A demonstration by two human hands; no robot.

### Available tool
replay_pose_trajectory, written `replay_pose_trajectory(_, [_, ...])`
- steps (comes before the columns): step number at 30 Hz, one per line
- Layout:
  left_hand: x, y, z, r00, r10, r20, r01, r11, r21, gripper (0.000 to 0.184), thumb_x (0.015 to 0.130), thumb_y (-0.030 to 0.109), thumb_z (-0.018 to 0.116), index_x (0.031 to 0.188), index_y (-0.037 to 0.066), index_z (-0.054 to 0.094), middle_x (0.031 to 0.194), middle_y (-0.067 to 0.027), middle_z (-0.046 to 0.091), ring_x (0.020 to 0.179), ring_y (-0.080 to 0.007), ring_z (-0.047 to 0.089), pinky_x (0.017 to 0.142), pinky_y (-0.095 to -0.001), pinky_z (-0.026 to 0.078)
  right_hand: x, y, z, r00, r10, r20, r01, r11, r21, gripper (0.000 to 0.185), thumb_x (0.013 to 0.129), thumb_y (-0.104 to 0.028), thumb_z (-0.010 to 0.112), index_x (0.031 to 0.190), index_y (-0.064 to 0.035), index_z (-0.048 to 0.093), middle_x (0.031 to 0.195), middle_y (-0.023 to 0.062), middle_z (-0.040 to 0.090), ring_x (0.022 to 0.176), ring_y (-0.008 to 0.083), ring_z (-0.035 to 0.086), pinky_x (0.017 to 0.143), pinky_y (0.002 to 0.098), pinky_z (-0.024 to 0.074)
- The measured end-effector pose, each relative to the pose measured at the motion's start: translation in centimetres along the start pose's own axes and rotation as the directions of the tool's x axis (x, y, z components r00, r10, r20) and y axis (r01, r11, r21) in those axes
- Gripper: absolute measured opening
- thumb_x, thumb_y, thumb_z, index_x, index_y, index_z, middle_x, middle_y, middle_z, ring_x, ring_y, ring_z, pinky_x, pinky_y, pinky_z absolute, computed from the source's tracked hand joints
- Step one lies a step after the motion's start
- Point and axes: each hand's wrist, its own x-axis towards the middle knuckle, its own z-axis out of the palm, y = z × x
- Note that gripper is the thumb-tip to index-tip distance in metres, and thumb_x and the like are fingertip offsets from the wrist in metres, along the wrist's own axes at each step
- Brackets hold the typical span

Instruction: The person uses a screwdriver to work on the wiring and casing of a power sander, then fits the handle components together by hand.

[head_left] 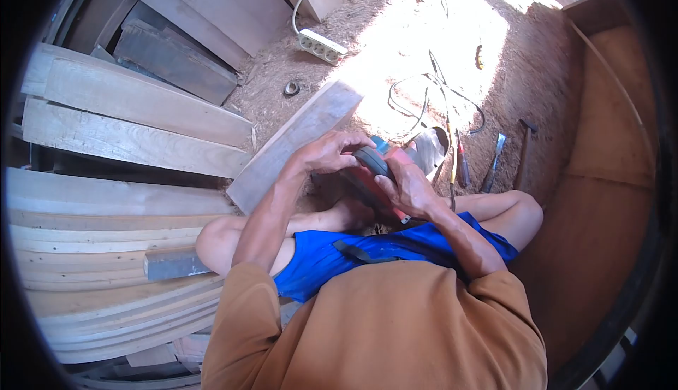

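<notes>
Between my bent legs rests a red power tool (366,186) with a dark rounded part (373,162) on top; its exact kind is partly hidden by my hands. My left hand (330,152) curls its fingers and thumb onto the left end of the dark part. From the other side, my right hand (411,186) grips the red body, its thumb on the dark part. Just beyond lie a bit of blue (381,144) and a grey curved sheet or loop (428,151). A wooden board (293,143) slants past my left hand.
Stacked planks (134,132) fill the left side. On the shavings-covered ground are a power strip (322,46), a tape-like ring (292,88), tangled cable (434,79), a chisel (494,160) and a hammer (525,153). A curved brown wooden piece (600,199) stands at right.
</notes>
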Motion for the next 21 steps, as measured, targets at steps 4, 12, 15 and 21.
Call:
replay_pose_trajectory(4, [-0.2,-0.6,0.3,0.997,0.078,-0.005,-0.078,0.996,-0.047,0.056,0.094,0.000,0.069,0.149,0.011,0.065,0.142,-0.0159,0.070,0.130,-0.0259,0.067,0.113,-0.0402,0.053,-0.2,-0.1,0.8,0.997,-0.018,-0.072,0.010,0.995,-0.103,0.036,0.103,-0.031,0.066,0.111,0.0040,0.061,0.094,0.0317,0.070,0.092,0.0505,0.070,0.083,0.0572,0.0537])
replay_pose_trajectory(12, [0.3,-0.7,3.0,0.966,0.132,-0.224,-0.153,0.985,-0.080,0.048,0.105,0.012,0.066,0.152,0.013,0.062,0.144,-0.0166,0.068,0.130,-0.0288,0.067,0.113,-0.0409,0.053,1.3,0.6,-1.1,0.999,-0.013,-0.034,0.013,1.000,0.015,0.038,0.102,-0.032,0.068,0.102,0.0056,0.064,0.093,0.0291,0.069,0.090,0.0503,0.069,0.080,0.0558,0.0541])
replay_pose_trajectory(15, [0.9,-1.3,4.0,0.913,0.234,-0.335,-0.213,0.972,0.098,0.046,0.105,0.009,0.063,0.150,0.013,0.062,0.138,-0.0171,0.070,0.126,-0.0292,0.069,0.107,-0.0397,0.056,1.2,1.7,-2.3,0.999,-0.031,0.033,0.029,0.998,0.055,0.039,0.100,-0.032,0.070,0.114,0.0040,0.064,0.105,0.0278,0.068,0.101,0.0482,0.069,0.086,0.0529,0.0545])
replay_pose_trajectory(21, [1.7,-2.1,4.1,0.901,0.270,-0.341,-0.256,0.963,0.086,0.041,0.105,0.010,0.060,0.146,0.012,0.061,0.131,-0.0166,0.070,0.119,-0.0319,0.070,0.105,-0.0443,0.056,-0.9,-1.3,-2.6,0.992,0.124,-0.023,-0.126,0.978,-0.167,0.042,0.093,-0.031,0.076,0.117,-0.0003,0.059,0.111,0.0247,0.068,0.105,0.0450,0.070,0.090,0.0519,0.0550])
